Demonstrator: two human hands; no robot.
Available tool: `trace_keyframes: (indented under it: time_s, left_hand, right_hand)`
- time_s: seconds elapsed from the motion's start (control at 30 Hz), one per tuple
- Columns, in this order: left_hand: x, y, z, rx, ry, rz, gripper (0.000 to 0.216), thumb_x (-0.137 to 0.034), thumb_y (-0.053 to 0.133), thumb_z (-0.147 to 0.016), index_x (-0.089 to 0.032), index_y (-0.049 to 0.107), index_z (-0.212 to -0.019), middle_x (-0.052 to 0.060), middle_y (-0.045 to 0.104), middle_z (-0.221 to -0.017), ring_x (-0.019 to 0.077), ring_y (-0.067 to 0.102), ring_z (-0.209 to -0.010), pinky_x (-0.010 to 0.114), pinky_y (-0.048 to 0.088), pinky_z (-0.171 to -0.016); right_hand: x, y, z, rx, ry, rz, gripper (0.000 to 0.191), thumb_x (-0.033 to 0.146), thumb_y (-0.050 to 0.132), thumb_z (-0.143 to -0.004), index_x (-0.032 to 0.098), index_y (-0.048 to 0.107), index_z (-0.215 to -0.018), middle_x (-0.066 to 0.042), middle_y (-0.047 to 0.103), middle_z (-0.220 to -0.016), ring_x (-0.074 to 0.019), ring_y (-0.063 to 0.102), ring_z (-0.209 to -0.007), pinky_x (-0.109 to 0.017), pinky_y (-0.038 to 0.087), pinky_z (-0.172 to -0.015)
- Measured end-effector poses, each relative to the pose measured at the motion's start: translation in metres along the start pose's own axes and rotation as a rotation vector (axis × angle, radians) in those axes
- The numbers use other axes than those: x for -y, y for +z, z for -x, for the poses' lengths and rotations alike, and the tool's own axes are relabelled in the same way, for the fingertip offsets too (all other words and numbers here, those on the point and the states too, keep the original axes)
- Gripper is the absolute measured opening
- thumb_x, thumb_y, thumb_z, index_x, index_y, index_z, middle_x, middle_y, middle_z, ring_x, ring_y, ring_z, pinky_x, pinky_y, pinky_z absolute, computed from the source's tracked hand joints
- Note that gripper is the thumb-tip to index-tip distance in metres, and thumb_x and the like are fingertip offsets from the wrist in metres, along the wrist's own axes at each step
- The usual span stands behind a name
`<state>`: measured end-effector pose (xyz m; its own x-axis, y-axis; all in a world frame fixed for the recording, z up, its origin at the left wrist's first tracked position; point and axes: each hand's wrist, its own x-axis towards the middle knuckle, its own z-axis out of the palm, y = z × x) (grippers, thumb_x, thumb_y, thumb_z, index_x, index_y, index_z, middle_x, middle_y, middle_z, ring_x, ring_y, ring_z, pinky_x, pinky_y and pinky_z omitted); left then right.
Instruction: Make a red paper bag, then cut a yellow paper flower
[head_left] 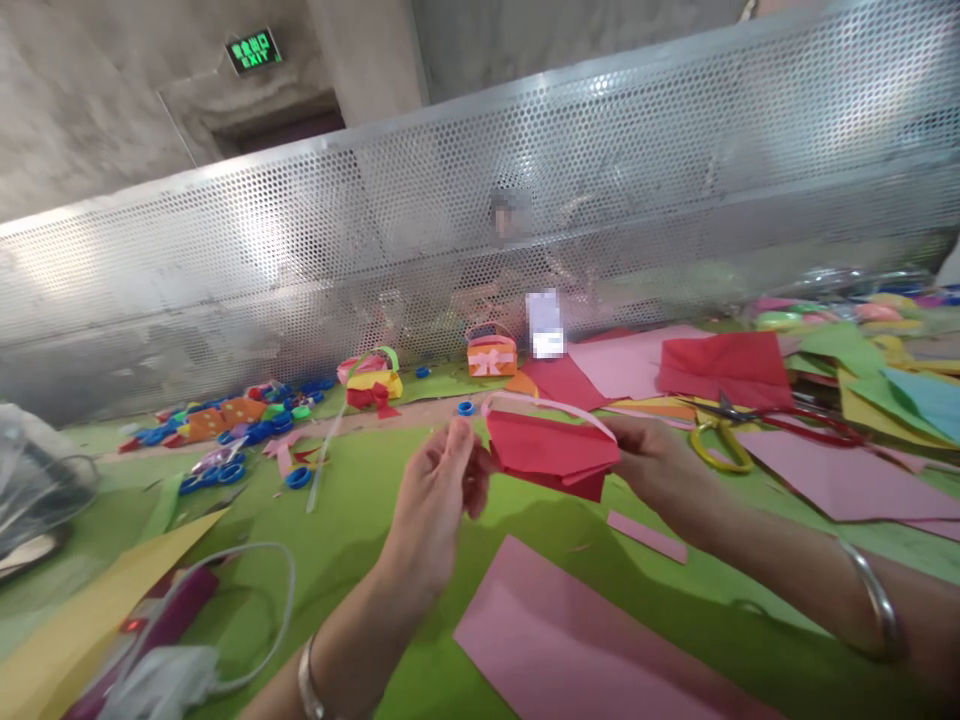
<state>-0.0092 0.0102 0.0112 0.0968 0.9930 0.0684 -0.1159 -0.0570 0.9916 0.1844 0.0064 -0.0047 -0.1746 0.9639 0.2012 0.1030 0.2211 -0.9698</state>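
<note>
A red folded paper bag point(551, 450) with a pink paper strip handle point(559, 403) is held up over the green table between my two hands. My left hand point(446, 475) pinches its left end, thumb up. My right hand point(637, 455) grips the right end, with most of its fingers hidden behind the paper. Below the bag lie a large pink paper sheet point(559, 640) and a short pink strip point(646, 537). A small blue ring point(466, 408) sits just beyond my left hand.
Finished-looking paper bags, one orange point(492, 358) and one yellow point(375, 385), stand at the back. Scissors with yellow handles point(720, 447) lie on the right among coloured sheets. A power strip point(142, 640) with a white cable is at the lower left. A perforated metal panel point(420, 230) stands behind.
</note>
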Motion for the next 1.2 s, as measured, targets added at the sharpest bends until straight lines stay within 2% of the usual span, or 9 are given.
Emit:
trace_keyframes:
  time_s: [0.13,0.27,0.33,0.43,0.57,0.7,0.93,1.1,1.2]
  left_hand:
    - [-0.001,-0.010,-0.010,-0.057,0.253,-0.161,0.036,-0.035,0.074,-0.066,-0.020,0.054,-0.092,0.002,0.057,-0.091,0.0114,0.055,-0.084,0.019,0.046,-0.067]
    - [0.001,-0.009,-0.011,0.238,0.213,-0.113,0.056,-0.044,0.074,-0.064,-0.023,0.053,-0.111,0.009,0.057,-0.114,0.0227,0.052,-0.111,0.029,0.049,-0.080]
    - [0.004,-0.006,-0.009,0.297,0.143,-0.120,0.049,-0.046,0.072,-0.066,-0.021,0.059,-0.107,0.009,0.063,-0.107,0.0236,0.056,-0.105,0.029,0.050,-0.077]
    - [0.009,-0.002,-0.008,0.197,0.052,-0.165,0.029,-0.044,0.064,-0.075,-0.018,0.069,-0.086,0.006,0.069,-0.083,0.0192,0.064,-0.081,0.028,0.051,-0.069]
    - [0.014,-0.002,-0.009,0.101,0.020,-0.150,0.026,-0.042,0.064,-0.076,-0.018,0.071,-0.078,0.002,0.069,-0.070,0.0158,0.063,-0.065,0.027,0.050,-0.064]
    - [0.015,-0.001,-0.009,0.077,-0.001,-0.171,0.027,-0.042,0.063,-0.076,-0.017,0.072,-0.085,0.003,0.070,-0.071,0.0173,0.064,-0.066,0.026,0.050,-0.060]
    - [0.011,0.001,-0.007,0.119,0.044,-0.177,0.026,-0.031,0.059,-0.078,-0.019,0.071,-0.098,0.007,0.066,-0.111,0.0236,0.062,-0.098,0.030,0.051,-0.076]
    - [0.004,-0.004,-0.009,0.264,0.067,-0.140,0.025,-0.030,0.062,-0.077,-0.020,0.071,-0.098,0.006,0.068,-0.108,0.0214,0.062,-0.096,0.031,0.049,-0.082]
    - [0.004,-0.005,-0.012,0.237,0.090,-0.208,0.017,-0.026,0.063,-0.075,-0.020,0.074,-0.085,0.003,0.072,-0.085,0.0173,0.064,-0.078,0.027,0.050,-0.072]
  right_hand:
    - [-0.004,-0.004,-0.004,0.033,0.126,-0.120,0.016,0.041,0.066,-0.072,0.026,0.070,-0.074,0.000,0.071,-0.072,-0.0230,0.064,-0.075,-0.034,0.051,-0.067]
    - [-0.010,-0.004,-0.005,0.040,0.267,-0.250,0.012,0.034,0.063,-0.075,0.024,0.069,-0.074,0.000,0.072,-0.076,-0.0187,0.066,-0.071,-0.030,0.052,-0.066]
    - [-0.009,-0.005,-0.005,0.047,0.327,-0.287,0.013,0.034,0.064,-0.075,0.023,0.069,-0.078,-0.002,0.073,-0.079,-0.0182,0.067,-0.071,-0.030,0.053,-0.067]
    - [-0.004,-0.011,-0.005,0.107,0.353,-0.270,0.022,0.035,0.066,-0.075,0.020,0.067,-0.091,-0.006,0.073,-0.088,-0.0201,0.068,-0.080,-0.032,0.054,-0.071]
    - [0.003,-0.017,-0.007,0.057,0.200,-0.140,0.037,0.036,0.065,-0.076,0.023,0.061,-0.110,-0.007,0.069,-0.104,-0.0220,0.064,-0.098,-0.036,0.052,-0.083]
    - [-0.002,-0.012,-0.006,-0.029,0.058,-0.015,0.021,0.033,0.067,-0.075,0.027,0.070,-0.094,-0.002,0.072,-0.094,-0.0225,0.066,-0.089,-0.037,0.054,-0.077]
    - [-0.010,-0.007,-0.005,-0.097,-0.030,-0.029,0.013,0.031,0.066,-0.074,0.033,0.075,-0.083,0.002,0.074,-0.085,-0.0213,0.067,-0.079,-0.034,0.055,-0.068]
    - [-0.008,-0.010,-0.005,-0.058,-0.055,-0.067,0.017,0.028,0.067,-0.075,0.037,0.074,-0.088,0.005,0.074,-0.091,-0.0196,0.067,-0.084,-0.033,0.055,-0.075]
    - [-0.005,-0.010,-0.004,-0.060,-0.054,-0.087,0.021,0.027,0.069,-0.072,0.036,0.074,-0.091,0.004,0.074,-0.093,-0.0201,0.066,-0.087,-0.034,0.055,-0.077]
